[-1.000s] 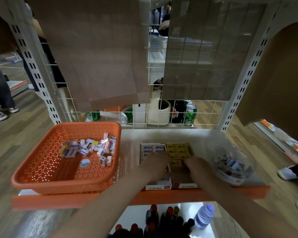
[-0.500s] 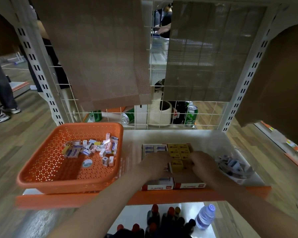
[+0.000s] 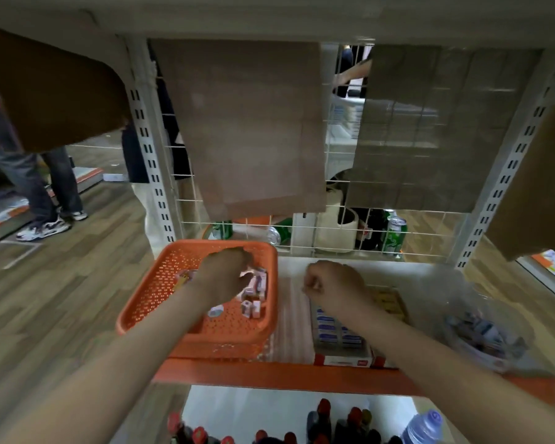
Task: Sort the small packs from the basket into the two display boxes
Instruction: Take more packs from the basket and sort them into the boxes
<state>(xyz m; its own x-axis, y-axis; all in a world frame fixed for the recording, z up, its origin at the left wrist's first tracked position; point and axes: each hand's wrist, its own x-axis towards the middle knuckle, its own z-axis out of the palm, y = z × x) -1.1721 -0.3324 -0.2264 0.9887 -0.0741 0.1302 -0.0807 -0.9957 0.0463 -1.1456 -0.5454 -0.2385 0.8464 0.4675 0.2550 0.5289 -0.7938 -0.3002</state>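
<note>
An orange perforated basket (image 3: 148,299) sits on the left of the shelf with several small packs (image 3: 253,294) loose inside. My left hand (image 3: 225,270) reaches down into the basket over the packs, fingers curled; the frame does not show whether it holds one. My right hand (image 3: 334,283) hovers in a loose fist between the basket and the display boxes. The left display box (image 3: 340,336) holds blue-and-white packs. The right display box (image 3: 388,299) holds yellow packs and is partly hidden by my right arm.
A clear plastic tub (image 3: 481,331) with small packs stands at the right of the shelf. Green cans (image 3: 396,233) lie behind the wire grid at the back. Bottles (image 3: 324,424) stand on the shelf below. A person's legs (image 3: 45,193) are at the left.
Both hands have left the display boxes. My left hand has moved left into the basket, and my right hand has lifted toward the gap beside it. The camera has shifted left.
</note>
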